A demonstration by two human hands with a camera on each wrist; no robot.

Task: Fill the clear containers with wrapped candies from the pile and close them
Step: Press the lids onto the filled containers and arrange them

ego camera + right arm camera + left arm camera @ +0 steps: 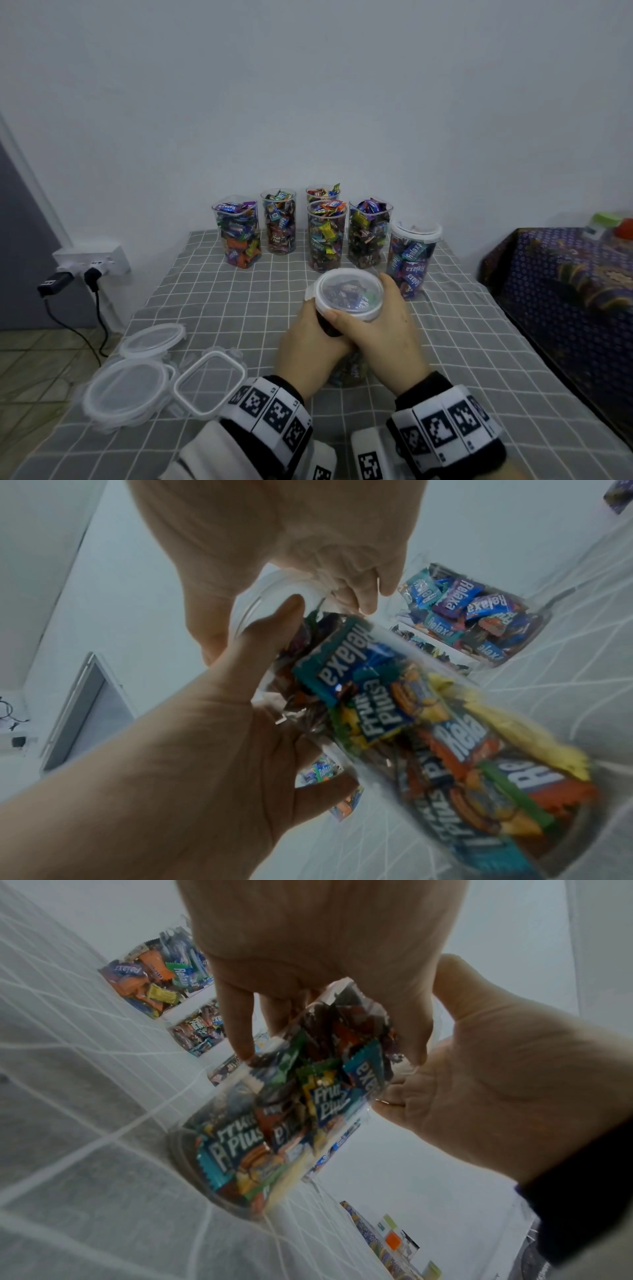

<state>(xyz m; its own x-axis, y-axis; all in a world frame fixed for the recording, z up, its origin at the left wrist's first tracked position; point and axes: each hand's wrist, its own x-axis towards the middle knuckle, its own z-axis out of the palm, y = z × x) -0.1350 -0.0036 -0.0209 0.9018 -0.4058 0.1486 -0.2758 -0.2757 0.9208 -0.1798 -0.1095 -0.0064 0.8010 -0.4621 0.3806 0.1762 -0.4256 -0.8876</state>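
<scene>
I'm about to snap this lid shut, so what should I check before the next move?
1. Lid sits on the held container: ok.
2. Left hand and right hand both grip it: ok.
3. Lid's clips latched: cannot tell.
4. No wrapper caught under the rim: cannot tell.
5. Five filled containers at the back, like this one, have lids: not ok.
6. Spare lids within reach: ok.

Seven clear containers of candy stood on the checked cloth (212, 301). Five of them, at the back (239, 231), were open. One at the right (411, 257) wore a lid, and so did one in front (349, 294), held by two hands (376, 339). Three loose lids (150, 342) lay at the left: two round, one square. Two plugs (92, 274) sat in one wall socket.
</scene>
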